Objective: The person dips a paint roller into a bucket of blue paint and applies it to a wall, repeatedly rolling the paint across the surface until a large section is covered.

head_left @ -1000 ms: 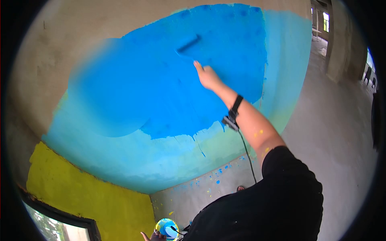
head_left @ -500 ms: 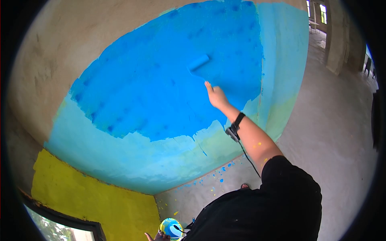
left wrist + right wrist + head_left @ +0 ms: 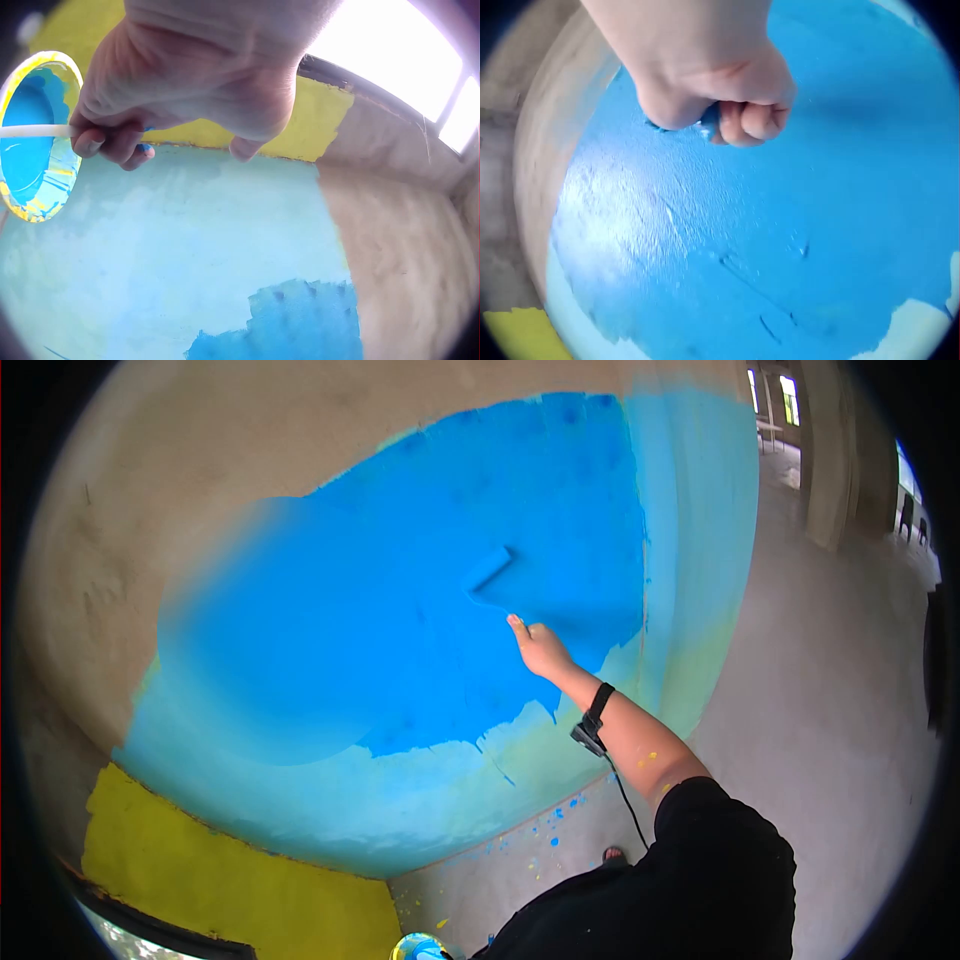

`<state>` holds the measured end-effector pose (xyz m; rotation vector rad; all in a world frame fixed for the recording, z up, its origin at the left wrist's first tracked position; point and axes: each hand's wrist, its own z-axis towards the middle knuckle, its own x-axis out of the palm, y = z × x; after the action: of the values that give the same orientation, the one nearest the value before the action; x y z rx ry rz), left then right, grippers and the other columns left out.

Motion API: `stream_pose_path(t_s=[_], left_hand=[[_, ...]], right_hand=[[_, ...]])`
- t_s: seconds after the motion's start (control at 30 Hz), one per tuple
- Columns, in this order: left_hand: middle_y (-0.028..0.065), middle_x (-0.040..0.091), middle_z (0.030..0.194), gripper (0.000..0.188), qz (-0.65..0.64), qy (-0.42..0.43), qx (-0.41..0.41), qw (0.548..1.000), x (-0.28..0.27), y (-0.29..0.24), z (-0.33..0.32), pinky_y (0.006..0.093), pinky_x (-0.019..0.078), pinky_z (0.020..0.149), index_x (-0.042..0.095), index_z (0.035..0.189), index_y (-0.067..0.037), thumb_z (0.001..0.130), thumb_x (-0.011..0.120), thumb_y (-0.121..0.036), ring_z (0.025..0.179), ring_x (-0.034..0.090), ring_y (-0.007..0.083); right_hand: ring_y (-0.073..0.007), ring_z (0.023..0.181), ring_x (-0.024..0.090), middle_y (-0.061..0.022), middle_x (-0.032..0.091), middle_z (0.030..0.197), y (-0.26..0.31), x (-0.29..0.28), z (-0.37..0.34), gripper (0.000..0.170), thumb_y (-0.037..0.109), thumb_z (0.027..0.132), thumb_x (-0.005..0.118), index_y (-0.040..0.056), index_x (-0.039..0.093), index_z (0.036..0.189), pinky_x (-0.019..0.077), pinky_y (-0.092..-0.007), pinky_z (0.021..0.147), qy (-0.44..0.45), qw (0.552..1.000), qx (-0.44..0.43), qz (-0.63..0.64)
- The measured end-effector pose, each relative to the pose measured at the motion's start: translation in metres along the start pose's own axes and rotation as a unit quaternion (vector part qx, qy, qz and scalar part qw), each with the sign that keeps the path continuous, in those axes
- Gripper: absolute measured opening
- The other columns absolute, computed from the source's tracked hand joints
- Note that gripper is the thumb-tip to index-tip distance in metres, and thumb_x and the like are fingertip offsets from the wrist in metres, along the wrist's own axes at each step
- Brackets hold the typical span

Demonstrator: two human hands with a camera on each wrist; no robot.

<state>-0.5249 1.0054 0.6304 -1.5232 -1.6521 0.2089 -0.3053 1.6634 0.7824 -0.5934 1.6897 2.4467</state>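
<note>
In the head view a paint roller (image 3: 490, 570) lies against the bright blue area of the wall (image 3: 400, 650). My right hand (image 3: 545, 651) grips its handle below and right of the roller. The right wrist view shows my right hand (image 3: 720, 90) with fingers curled round the blue handle (image 3: 709, 120); the roller head is out of sight there. In the left wrist view my left hand (image 3: 202, 82) holds the white handle (image 3: 37, 131) of a paint bucket (image 3: 64, 184) with blue paint inside. Only the bucket's top (image 3: 420, 948) shows in the head view.
Pale blue-green paint (image 3: 300, 800) borders the blue area, with bare plaster (image 3: 200, 440) above. A yellow wall section (image 3: 230, 870) stands at lower left over a dark window frame (image 3: 170, 935). Paint spots mark the grey floor (image 3: 820, 760); a pillar (image 3: 835, 460) rises at right.
The roller and my right hand have come lower in the head view, the roller staying on the blue area. The bucket has slid toward the bottom edge, and my left hand has left that view.
</note>
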Motion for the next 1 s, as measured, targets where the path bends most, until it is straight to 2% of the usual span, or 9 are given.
stream_pose_path(t_s=[0.03, 0.1, 0.23, 0.33, 0.47, 0.7, 0.77, 0.9, 1.0], left_hand=[[0.0125, 0.069, 0.094, 0.083, -0.008, 0.004, 0.000, 1.000, 0.004, 0.004, 0.004, 0.0329, 0.0473, 0.081, 0.065, 0.101, 0.002, 0.082, 0.057, -0.079, 0.083, 0.061, 0.0253], [0.0125, 0.069, 0.094, 0.083, -0.024, 0.005, -0.001, 1.000, 0.007, 0.011, 0.008, 0.0330, 0.0473, 0.081, 0.065, 0.101, 0.002, 0.082, 0.057, -0.079, 0.083, 0.061, 0.0253], [0.0126, 0.069, 0.094, 0.083, -0.036, 0.000, -0.006, 0.999, 0.001, 0.019, 0.009, 0.0332, 0.0472, 0.082, 0.065, 0.101, 0.002, 0.082, 0.057, -0.079, 0.084, 0.061, 0.0254], [0.0127, 0.069, 0.095, 0.083, -0.036, -0.001, -0.010, 0.999, 0.003, 0.022, 0.012, 0.0334, 0.0472, 0.082, 0.065, 0.101, 0.002, 0.082, 0.057, -0.079, 0.084, 0.061, 0.0255], [0.0128, 0.069, 0.095, 0.083, -0.034, -0.003, -0.011, 0.999, 0.008, 0.024, 0.016, 0.0336, 0.0472, 0.082, 0.065, 0.102, 0.002, 0.082, 0.057, -0.079, 0.085, 0.061, 0.0257], [0.0129, 0.069, 0.096, 0.083, -0.030, -0.006, -0.014, 0.999, 0.030, 0.039, 0.021, 0.0339, 0.0471, 0.082, 0.065, 0.102, 0.002, 0.082, 0.057, -0.079, 0.086, 0.060, 0.0259], [0.0130, 0.069, 0.096, 0.083, -0.032, -0.009, -0.014, 0.999, 0.034, 0.045, 0.020, 0.0340, 0.0471, 0.083, 0.065, 0.102, 0.002, 0.082, 0.057, -0.079, 0.086, 0.060, 0.0260], [0.0131, 0.069, 0.096, 0.083, -0.038, -0.008, -0.020, 0.999, 0.042, 0.059, 0.021, 0.0343, 0.0471, 0.083, 0.065, 0.102, 0.002, 0.082, 0.057, -0.078, 0.086, 0.060, 0.0261], [0.0132, 0.069, 0.097, 0.083, -0.036, -0.012, -0.019, 0.999, 0.037, 0.056, 0.019, 0.0344, 0.0470, 0.083, 0.065, 0.102, 0.002, 0.082, 0.057, -0.078, 0.087, 0.060, 0.0262]], right_hand=[[-0.0491, 0.067, 0.061, -0.0327, 0.060, 0.067, 0.023, -0.003, 0.012, 0.081, 0.064, 0.101, 0.040, -0.0053, 0.061, 0.064, 0.0423, -0.0580, 0.062, 0.001, 1.000, -0.012, -0.012], [-0.0483, 0.067, 0.061, -0.0312, 0.060, 0.067, 0.071, -0.010, 0.039, 0.081, 0.063, 0.101, 0.041, -0.0059, 0.060, 0.064, 0.0428, -0.0569, 0.062, -0.067, 0.995, -0.069, -0.022], [-0.0490, 0.072, 0.063, -0.0310, 0.063, 0.071, 0.164, -0.040, 0.068, 0.079, 0.063, 0.100, 0.041, -0.0057, 0.062, 0.067, 0.0448, -0.0558, 0.064, -0.040, 0.995, -0.093, -0.004], [-0.0489, 0.073, 0.063, -0.0313, 0.063, 0.072, 0.187, -0.056, 0.074, 0.079, 0.063, 0.100, 0.041, -0.0057, 0.062, 0.068, 0.0454, -0.0554, 0.065, -0.027, 0.996, -0.086, -0.023], [-0.0474, 0.070, 0.062, -0.0302, 0.062, 0.070, 0.129, -0.066, 0.077, 0.079, 0.063, 0.101, 0.042, -0.0066, 0.060, 0.067, 0.0440, -0.0548, 0.063, -0.062, 0.993, -0.090, -0.050], [-0.0458, 0.058, 0.054, -0.0296, 0.051, 0.058, -0.052, -0.050, 0.026, 0.081, 0.062, 0.101, 0.043, -0.0072, 0.053, 0.061, 0.0358, -0.0565, 0.058, -0.093, 0.995, -0.005, -0.025], [-0.0465, 0.059, 0.054, -0.0296, 0.051, 0.058, -0.089, -0.039, 0.005, 0.081, 0.062, 0.102, 0.042, -0.0070, 0.053, 0.060, 0.0360, -0.0563, 0.058, -0.038, 0.998, 0.052, -0.028], [-0.0487, 0.061, 0.055, -0.0313, 0.052, 0.060, -0.100, -0.033, -0.006, 0.082, 0.062, 0.102, 0.040, -0.0067, 0.053, 0.060, 0.0369, -0.0574, 0.060, -0.013, 0.995, 0.094, -0.009], [-0.0512, 0.068, 0.058, -0.0341, 0.057, 0.067, -0.065, -0.043, 0.032, 0.081, 0.063, 0.102, 0.041, -0.0072, 0.056, 0.064, 0.0387, -0.0589, 0.063, -0.079, 0.997, 0.009, -0.013]])
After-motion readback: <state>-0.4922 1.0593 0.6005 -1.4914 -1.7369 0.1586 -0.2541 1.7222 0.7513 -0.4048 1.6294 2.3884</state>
